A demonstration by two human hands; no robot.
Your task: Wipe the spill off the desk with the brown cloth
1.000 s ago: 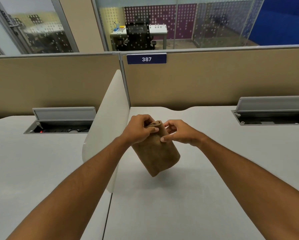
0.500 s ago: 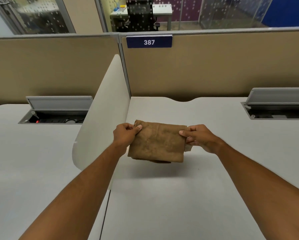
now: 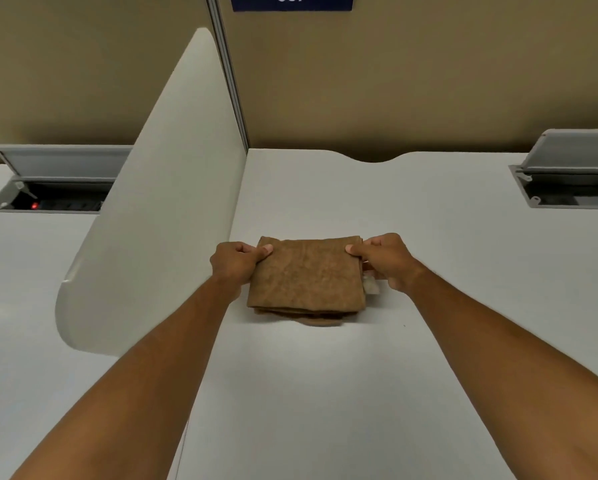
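Brown cloth (image 3: pixel 306 275) folded flat, long axis left-right, both hands pinching far corners

The desk (image 3: pixel 325 393) lay bare all round the cloth (image 3: pixel 306 275), open toward the near edge and to the right. Left of the cloth, the divider (image 3: pixel 159 209) stood upright and walled that side. Behind it, the partition (image 3: pixel 411 81) closed the far edge. Far right of it, a cable box (image 3: pixel 571 181) stood with its lid raised.
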